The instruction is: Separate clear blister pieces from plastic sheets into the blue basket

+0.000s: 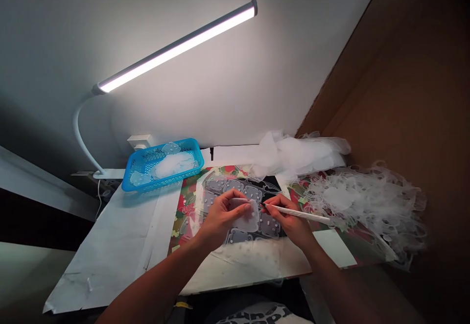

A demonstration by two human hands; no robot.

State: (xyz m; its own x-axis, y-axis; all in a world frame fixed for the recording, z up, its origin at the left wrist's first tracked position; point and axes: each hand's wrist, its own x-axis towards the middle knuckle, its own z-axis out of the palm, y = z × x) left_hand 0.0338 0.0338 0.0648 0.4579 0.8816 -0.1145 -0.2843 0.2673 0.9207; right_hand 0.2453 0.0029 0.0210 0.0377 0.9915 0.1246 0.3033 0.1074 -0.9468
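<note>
My left hand (pixel 222 216) pinches a thin, translucent whitish piece (pixel 250 220) by its upper edge, over the middle of the table. In my right hand (pixel 293 221) is a slim white pen-like tool (pixel 310 214), gripped like a pencil near its dark tip. That tip sits close to the piece's right edge; whether it touches I cannot tell. Under both hands lies a translucent moulded sheet (pixel 270 223) with rounded panels and small raised dots, on a dark surface. My left fingers partly cover the held piece.
A blue perforated basket (pixel 161 185) at the back left holds translucent pieces. Translucent sheets (pixel 301 155) are piled at the back right, beside a tangled heap of clear scraps (pixel 367 204). A lit lamp (pixel 179 47) hangs above. A pale card (pixel 334 248) lies right of my right hand.
</note>
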